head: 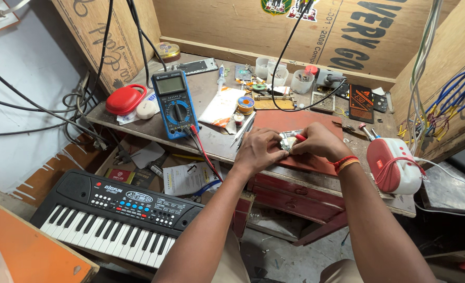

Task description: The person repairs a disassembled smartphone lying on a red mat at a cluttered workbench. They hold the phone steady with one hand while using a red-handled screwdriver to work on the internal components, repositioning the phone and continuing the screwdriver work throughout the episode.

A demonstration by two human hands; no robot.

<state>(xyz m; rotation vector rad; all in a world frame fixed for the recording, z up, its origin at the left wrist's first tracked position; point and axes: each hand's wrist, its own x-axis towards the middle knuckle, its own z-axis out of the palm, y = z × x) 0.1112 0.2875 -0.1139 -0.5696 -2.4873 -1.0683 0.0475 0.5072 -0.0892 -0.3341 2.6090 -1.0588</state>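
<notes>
Left hand (pixel 258 149) pinching small white part (pixel 286 144), right hand (pixel 319 141) gripping red-handled tool (pixel 298 137), blue multimeter (pixel 174 104) nearby

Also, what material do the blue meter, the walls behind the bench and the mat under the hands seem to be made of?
The blue handheld multimeter looks like moulded plastic, smooth with a slight sheen. The brown back wall panels seem to be plywood: matt, grainy, with printed lettering. The reddish-brown flat work mat under the left hand and right hand may be rubber or leatherette; its dull surface leaves that open.
</notes>
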